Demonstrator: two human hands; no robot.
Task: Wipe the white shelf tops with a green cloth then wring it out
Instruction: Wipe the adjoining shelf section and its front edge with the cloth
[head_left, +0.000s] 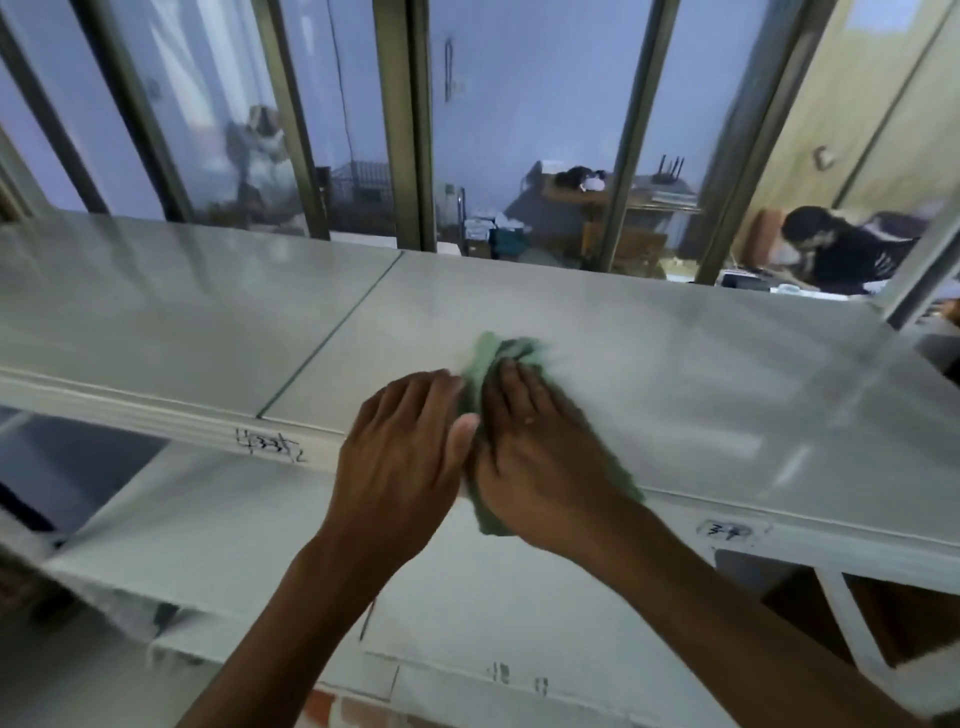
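Note:
The green cloth (496, 358) lies bunched at the front edge of the white shelf top (675, 374), partly hanging over the edge. My right hand (540, 457) lies flat on the cloth and covers most of it. My left hand (400, 462) is beside it on the left, fingers together, its thumb and fingertips touching the cloth's left side. The cloth and hands are blurred by motion.
A seam (332, 332) splits the shelf top into left and right panels. A lower white shelf (234, 530) sits beneath. Behind the shelf stands a glass partition with metal frames (410, 130). A person (841, 249) sits beyond the glass at the right.

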